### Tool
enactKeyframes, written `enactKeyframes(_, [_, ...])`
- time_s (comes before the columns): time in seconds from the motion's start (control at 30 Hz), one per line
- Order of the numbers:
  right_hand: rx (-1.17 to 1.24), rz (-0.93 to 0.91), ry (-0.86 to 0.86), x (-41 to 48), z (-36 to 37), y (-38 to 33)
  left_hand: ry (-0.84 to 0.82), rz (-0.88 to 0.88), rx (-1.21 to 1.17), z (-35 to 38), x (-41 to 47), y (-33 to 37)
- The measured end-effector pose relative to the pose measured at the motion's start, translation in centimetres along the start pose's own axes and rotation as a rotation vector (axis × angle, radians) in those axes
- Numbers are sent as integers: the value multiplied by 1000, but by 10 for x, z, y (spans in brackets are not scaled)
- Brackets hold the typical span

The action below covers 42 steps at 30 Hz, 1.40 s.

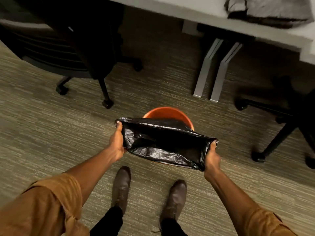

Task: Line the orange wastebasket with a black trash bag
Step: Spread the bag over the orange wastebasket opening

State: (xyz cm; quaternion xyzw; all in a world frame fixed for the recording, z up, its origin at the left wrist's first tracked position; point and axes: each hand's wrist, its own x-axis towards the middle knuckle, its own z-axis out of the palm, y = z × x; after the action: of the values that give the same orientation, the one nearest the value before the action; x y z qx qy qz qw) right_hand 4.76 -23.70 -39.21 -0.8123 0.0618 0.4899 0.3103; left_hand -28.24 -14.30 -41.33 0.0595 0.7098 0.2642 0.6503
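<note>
The glossy, crinkled black trash bag (163, 143) is hanging with its mouth stretched open over the orange wastebasket (167, 114), hiding most of the rim. The left hand (117, 140) and right hand (211, 156) are gripping opposite edges, above the carpet (51, 133).

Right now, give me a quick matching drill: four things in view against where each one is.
Things:
1. black trash bag
2. orange wastebasket
3. grey cloth
4. office chair

Places:
A. on the desk, upper right
B. stretched open between both hands
C. on the carpet, partly behind the bag
D. upper left, on castors

Pairs: 1-B, 2-C, 3-A, 4-D
</note>
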Motion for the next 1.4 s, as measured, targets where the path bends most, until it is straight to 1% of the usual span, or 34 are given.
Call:
enactKeyframes(0.07, [60, 22, -26, 22, 10, 19, -39, 20, 60, 4, 20, -15])
enactKeyframes(0.13, [115, 13, -44, 46, 16, 37, -48, 63, 214, 6, 35, -31])
enactKeyframes(0.23, [68, -15, -72, 76, 17, 66, -16, 110, 365, 0, 55, -56])
enactKeyframes(0.3, [37, -30, -98, 84, 14, 80, 19, 109, 448, -9, 73, -69])
enactKeyframes(0.43, [20, -23, -90, 95, 13, 92, 52, 151, 692, -25, 105, -85])
enactKeyframes(0.5, [27, -19, -90, 101, 15, 94, 79, 193, 838, -25, 113, -84])
enactKeyframes(0.6, [42, -17, -84, 111, 20, 92, 112, 287, 965, -20, 122, -79])
enactKeyframes(0.67, [32, -16, -80, 119, 25, 86, 107, 338, 968, -13, 129, -73])
enactKeyframes(0.73, [21, -34, -73, 127, 32, 76, 114, 352, 949, -4, 134, -64])
enactKeyframes(0.87, [20, -64, -92, 143, 45, 50, 92, 309, 870, 16, 141, -44])
enactKeyframes(0.93, [-35, -60, -68, 153, 52, 37, 72, 292, 849, 23, 143, -34])
enactKeyframes(1.03, [-172, -121, -7, 165, 59, 18, 53, 304, 792, 27, 152, -22])
enactKeyframes(1.2, [-349, -203, 63, 174, 63, -21, 172, 402, 700, 32, 165, -6])
enactKeyframes(1.3, [-327, -233, 77, 174, 66, -43, 211, 381, 610, 40, 165, 3])
enactKeyframes(1.4, [-255, -248, -20, 173, 71, -59, 178, 349, 506, 46, 163, 13])
